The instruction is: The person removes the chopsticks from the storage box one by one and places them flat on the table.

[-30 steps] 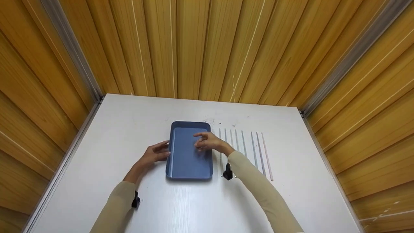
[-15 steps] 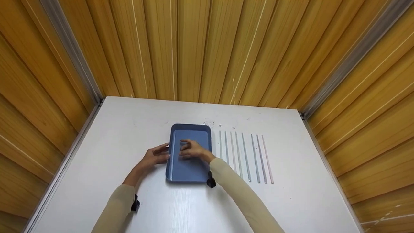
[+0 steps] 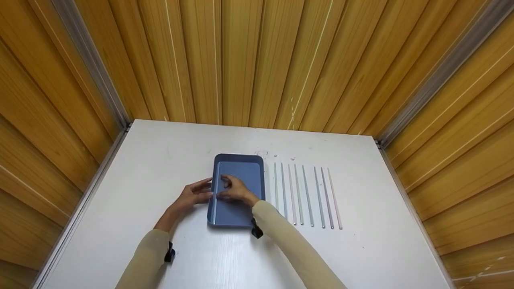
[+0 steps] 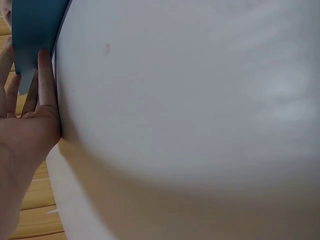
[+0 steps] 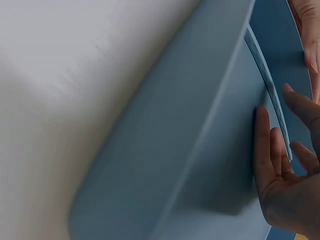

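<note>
A blue rectangular tray (image 3: 243, 210) lies on the white table. Inside it, along the left wall, runs a thin pale-blue stick (image 5: 268, 82), slim like a chopstick. My right hand (image 3: 237, 189) is in the tray, its fingers spread on either side of that stick; in the right wrist view a gap shows between the fingers and no firm pinch is visible. From outside, my left hand (image 3: 190, 197) touches the tray's left wall with extended fingers (image 4: 46, 82). Right of the tray, several similar sticks (image 3: 298, 192) in pale blue, pink, green and purple lie side by side.
The white table (image 3: 160, 160) carries some small dark specks (image 3: 263, 153) beyond the tray. Yellow wood-grain panels (image 3: 241, 60) with metal corner posts (image 3: 90, 60) enclose it at the back and both sides.
My right hand has moved left and a little down across the tray, from its right half to the stick by the left wall. The left hand has stayed at the tray's left wall.
</note>
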Action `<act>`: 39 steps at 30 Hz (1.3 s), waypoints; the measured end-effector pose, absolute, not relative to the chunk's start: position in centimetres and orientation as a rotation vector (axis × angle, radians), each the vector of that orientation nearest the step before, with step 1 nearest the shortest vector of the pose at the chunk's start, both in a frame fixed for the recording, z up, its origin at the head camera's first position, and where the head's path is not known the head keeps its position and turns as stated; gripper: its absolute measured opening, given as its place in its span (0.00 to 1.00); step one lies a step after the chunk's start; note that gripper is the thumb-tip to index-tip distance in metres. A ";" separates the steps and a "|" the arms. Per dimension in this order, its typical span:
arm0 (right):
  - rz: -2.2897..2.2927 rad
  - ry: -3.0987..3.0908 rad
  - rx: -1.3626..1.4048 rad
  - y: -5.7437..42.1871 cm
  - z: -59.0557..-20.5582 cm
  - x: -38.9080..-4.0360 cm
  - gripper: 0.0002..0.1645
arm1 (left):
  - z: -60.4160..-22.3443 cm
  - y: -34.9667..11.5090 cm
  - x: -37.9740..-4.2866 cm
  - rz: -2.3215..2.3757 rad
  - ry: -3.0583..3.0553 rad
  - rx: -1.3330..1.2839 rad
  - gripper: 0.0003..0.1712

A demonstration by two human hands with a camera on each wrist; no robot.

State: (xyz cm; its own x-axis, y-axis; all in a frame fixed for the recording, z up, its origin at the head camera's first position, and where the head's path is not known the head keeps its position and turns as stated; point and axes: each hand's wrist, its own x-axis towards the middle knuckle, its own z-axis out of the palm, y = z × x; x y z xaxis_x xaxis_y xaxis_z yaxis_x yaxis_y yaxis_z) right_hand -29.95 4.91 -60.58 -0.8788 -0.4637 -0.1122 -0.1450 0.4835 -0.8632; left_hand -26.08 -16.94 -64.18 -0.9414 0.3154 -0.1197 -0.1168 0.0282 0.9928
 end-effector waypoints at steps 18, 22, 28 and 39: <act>-1.110 2.658 -0.467 4.0 -60.4 -28.7 0.43 | -64.2 -16.6 -25.8 1.988 1.997 0.238 0.41; -1.125 2.660 -0.436 4.0 -60.4 -29.0 0.42 | -64.2 -16.6 -25.9 1.971 2.011 0.262 0.41; -1.371 2.494 -0.334 4.1 -60.2 -29.2 0.40 | -64.0 -16.8 -26.0 1.964 2.012 0.247 0.41; -1.572 2.035 -0.121 5.4 -58.8 -30.3 0.43 | -64.1 -17.0 -26.0 1.971 2.017 0.224 0.40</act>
State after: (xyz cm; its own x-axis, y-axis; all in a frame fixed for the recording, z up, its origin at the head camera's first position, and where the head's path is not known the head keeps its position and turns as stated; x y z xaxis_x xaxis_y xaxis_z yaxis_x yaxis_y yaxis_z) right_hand -30.26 5.37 -58.84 -0.8392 -0.3966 -0.3721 0.2600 0.3084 -0.9150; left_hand -25.97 -17.01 -64.06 -0.9394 0.3242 -0.1113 -0.1038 0.0405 0.9938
